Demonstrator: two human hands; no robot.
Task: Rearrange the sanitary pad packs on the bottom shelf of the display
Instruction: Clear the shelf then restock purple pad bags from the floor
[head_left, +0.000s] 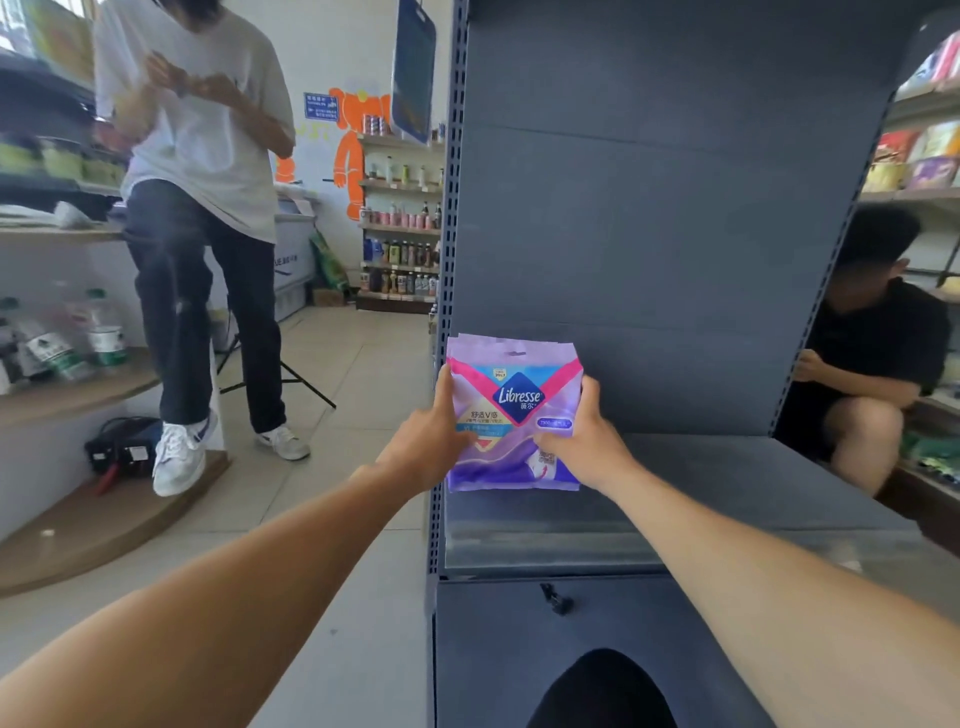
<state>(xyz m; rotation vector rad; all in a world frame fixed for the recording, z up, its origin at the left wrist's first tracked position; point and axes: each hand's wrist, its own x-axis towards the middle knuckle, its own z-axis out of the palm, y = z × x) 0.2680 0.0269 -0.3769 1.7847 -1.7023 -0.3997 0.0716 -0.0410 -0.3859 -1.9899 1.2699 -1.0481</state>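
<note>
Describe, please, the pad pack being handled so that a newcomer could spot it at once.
Find the tall dark grey shelving unit in the middle of the shop; its bottom shelf is the flat grey board. At that shelf's left end the sanitary pad pack stands upright, gripped by the left hand and right hand. It is purple, with a pink V and a blue Libresse diamond.

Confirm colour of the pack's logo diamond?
Dark blue diamond, white lettering, on the purple pack; head view.

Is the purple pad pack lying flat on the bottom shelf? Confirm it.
No, the purple pad pack stands upright at the left end of the bottom shelf, gripped at its sides by the left hand and right hand.
</note>
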